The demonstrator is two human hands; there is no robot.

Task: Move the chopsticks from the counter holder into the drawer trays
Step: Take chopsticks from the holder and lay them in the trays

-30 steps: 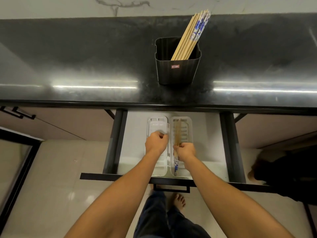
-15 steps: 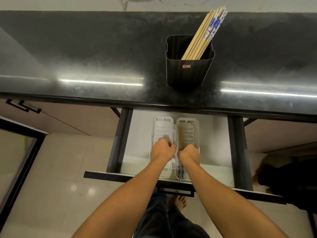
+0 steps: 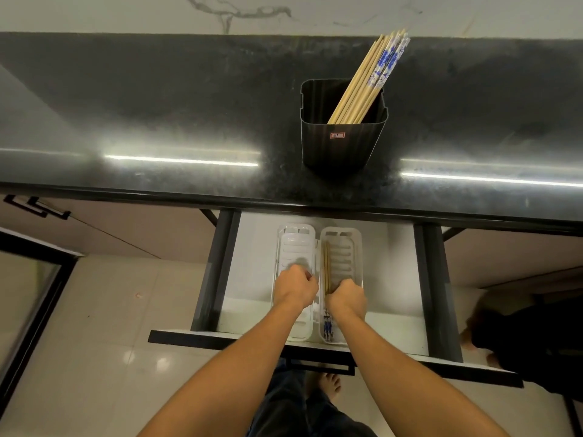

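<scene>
Black stone worktop (image 3: 157, 105), head view, the only one. A black holder (image 3: 342, 149) stands near the front edge. The bundle of chopsticks (image 3: 367, 83) leans to its back right corner, patterned ends up.

Below it the drawer (image 3: 252, 272) is pulled open with two clear trays side by side, touching. The left tray (image 3: 295, 244) shows no chopsticks. The right tray (image 3: 345, 247) has a pair of chopsticks (image 3: 326, 266) along its left wall, plain tips away, patterned ends toward the person.

The left hand (image 3: 295, 290) is over the left tray, fingers curled under; cannot tell if they hold anything or just steady the tray. The right hand (image 3: 346, 298) is over the right tray, fingers curled on the pair, which runs out both sides of the fist.

Step, as judged: setting the pair down in the right tray. Most of the task is left, since the bundle is not yet moved.

The next move calls for letting go, lifting both hands clear of the drawer, reaching over the worktop edge to the holder, and pinching a few sticks near the patterned ends without tipping the holder.
</scene>
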